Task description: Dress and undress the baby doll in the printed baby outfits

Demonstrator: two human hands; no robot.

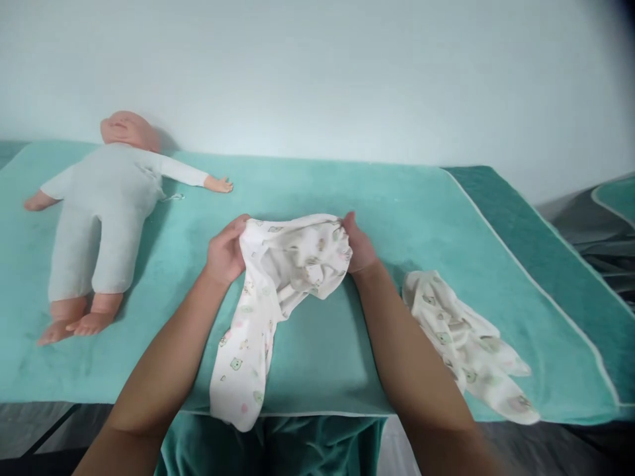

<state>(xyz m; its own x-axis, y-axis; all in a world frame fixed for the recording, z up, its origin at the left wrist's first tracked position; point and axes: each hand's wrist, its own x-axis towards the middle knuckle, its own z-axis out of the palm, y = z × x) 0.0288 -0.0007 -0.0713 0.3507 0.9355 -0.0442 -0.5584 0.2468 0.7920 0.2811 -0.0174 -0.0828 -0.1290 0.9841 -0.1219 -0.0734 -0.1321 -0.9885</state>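
Observation:
Both my hands grip a white printed baby garment (278, 291) above the teal towel (317, 192). My left hand (225, 251) is closed on its left edge and my right hand (360, 248) is closed on its right edge. The garment is bunched between them, and one leg hangs down past the towel's front edge. A second white printed garment (466, 340) lies crumpled on the towel, to the right of my right forearm.
A baby doll (106, 211) in a pale grey suit lies face up at the left of the towel, arms spread. A white wall stands behind. A darker green cloth (546, 251) covers the right side.

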